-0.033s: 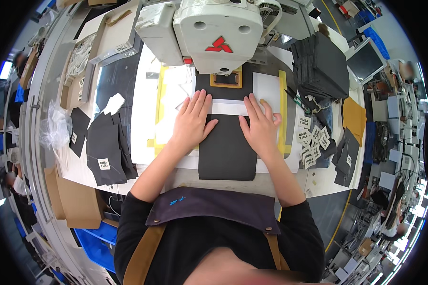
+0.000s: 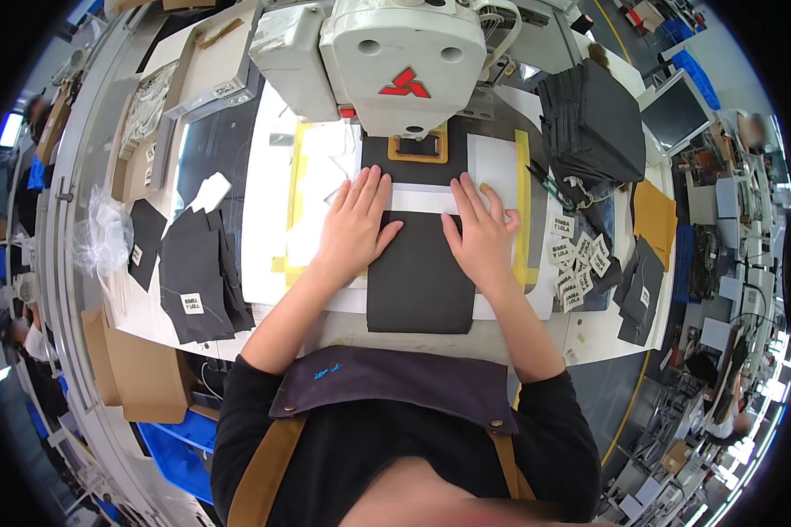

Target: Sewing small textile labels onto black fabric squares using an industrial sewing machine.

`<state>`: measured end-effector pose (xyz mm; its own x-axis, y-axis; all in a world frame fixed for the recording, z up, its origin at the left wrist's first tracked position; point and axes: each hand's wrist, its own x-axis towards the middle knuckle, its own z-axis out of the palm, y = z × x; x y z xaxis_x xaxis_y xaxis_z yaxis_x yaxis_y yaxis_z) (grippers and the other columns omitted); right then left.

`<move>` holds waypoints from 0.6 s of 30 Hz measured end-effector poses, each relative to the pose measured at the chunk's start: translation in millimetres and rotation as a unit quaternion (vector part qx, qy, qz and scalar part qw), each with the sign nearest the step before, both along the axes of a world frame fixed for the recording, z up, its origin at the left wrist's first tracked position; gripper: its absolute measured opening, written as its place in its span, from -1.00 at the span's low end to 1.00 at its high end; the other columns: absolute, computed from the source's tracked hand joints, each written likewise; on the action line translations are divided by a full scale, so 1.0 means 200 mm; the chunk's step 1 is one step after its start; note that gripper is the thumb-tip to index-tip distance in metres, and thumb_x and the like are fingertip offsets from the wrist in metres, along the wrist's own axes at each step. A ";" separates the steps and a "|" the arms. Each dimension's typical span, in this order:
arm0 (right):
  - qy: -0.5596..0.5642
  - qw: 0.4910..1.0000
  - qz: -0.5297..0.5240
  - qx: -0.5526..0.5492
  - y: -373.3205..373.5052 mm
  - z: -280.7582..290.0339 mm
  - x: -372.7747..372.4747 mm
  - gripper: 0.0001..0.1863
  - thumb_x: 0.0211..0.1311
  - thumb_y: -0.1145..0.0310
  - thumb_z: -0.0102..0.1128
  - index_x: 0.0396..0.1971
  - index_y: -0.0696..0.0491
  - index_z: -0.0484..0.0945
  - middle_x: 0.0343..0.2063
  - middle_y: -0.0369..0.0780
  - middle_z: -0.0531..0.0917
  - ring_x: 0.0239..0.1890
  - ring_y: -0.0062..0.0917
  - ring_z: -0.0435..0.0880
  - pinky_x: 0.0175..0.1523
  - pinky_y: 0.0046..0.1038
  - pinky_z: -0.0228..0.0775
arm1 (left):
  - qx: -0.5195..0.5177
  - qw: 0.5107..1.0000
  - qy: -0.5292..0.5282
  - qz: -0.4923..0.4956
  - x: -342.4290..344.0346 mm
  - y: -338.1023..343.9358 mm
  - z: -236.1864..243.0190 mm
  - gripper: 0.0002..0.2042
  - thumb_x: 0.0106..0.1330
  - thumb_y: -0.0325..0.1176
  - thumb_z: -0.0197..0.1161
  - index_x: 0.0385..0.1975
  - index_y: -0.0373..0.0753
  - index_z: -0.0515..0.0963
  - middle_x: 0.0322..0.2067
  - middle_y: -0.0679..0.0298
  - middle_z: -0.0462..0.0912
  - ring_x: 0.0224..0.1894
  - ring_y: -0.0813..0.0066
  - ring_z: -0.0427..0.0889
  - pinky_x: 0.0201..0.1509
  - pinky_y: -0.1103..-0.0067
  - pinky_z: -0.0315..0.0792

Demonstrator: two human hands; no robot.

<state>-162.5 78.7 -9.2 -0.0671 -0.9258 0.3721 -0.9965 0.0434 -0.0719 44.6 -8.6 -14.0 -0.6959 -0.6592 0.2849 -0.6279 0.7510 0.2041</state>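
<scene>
A black fabric panel [image 2: 420, 285] lies flat in front of me, with a white strip [image 2: 420, 199] across its far side. Beyond the strip, another black section [image 2: 376, 156] reaches under the white sewing machine head [image 2: 404, 53], beneath a yellow-brown clamp frame [image 2: 394, 158]. My left hand [image 2: 357, 224] rests palm down with fingers stretched, its thumb at the panel's left edge. On the opposite edge lies my right hand [image 2: 482, 233], index and middle fingers stretched forward, the outer fingers slightly bent. Neither hand grasps anything. What lies under the palms is hidden.
Loose white labels [image 2: 580, 263] lie to the right, near scissors [image 2: 545, 186] and a tall stack of black pieces [image 2: 593, 123]. On the left are black pieces with labels [image 2: 189, 272], a clear plastic bag [image 2: 104, 233] and a cardboard tray [image 2: 189, 75]. A monitor [image 2: 677, 110] stands far right.
</scene>
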 end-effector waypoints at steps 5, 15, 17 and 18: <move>-0.003 1.000 0.000 -0.002 0.00 0.00 0.00 -0.48 0.21 0.11 0.19 0.15 -0.03 0.49 0.21 -0.38 0.48 0.15 -0.48 0.38 0.13 -0.26 -0.03 | 0.000 1.000 0.001 0.000 0.00 0.00 0.01 -0.34 0.30 -0.04 0.17 0.26 -0.41 0.28 0.27 -0.06 0.33 0.32 0.05 0.31 0.38 0.22 0.18; -0.016 1.000 0.002 -0.004 0.01 0.00 0.01 -0.48 0.22 0.13 0.18 0.17 -0.01 0.47 0.24 -0.34 0.45 0.17 -0.48 0.38 0.13 -0.23 -0.01 | -0.006 0.997 -0.074 -0.010 0.00 -0.01 0.08 -0.31 0.28 0.03 0.19 0.26 -0.38 0.30 0.26 -0.03 0.35 0.32 0.12 0.33 0.39 0.23 0.14; -0.028 1.000 0.000 0.006 0.02 0.00 0.01 -0.46 0.23 0.13 0.18 0.20 -0.03 0.44 0.26 -0.34 0.44 0.20 -0.46 0.37 0.16 -0.23 -0.04 | -0.006 0.998 -0.066 -0.007 0.00 -0.01 0.07 -0.32 0.27 0.03 0.19 0.26 -0.36 0.30 0.27 -0.01 0.35 0.33 0.14 0.32 0.40 0.23 0.12; -0.041 0.999 0.002 0.018 0.02 0.01 0.01 -0.45 0.25 0.14 0.17 0.23 -0.05 0.41 0.27 -0.34 0.42 0.22 -0.45 0.36 0.19 -0.22 -0.06 | -0.003 0.998 -0.057 0.000 0.00 0.00 0.06 -0.32 0.27 0.03 0.20 0.26 -0.34 0.31 0.27 0.01 0.35 0.33 0.16 0.32 0.41 0.22 0.10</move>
<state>-160.4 83.5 -8.0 -0.0923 -0.9389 0.3316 -0.9874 0.0433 -0.1523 44.8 -8.9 -1.9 -0.7243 -0.6573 0.2082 -0.6466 0.7524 0.1260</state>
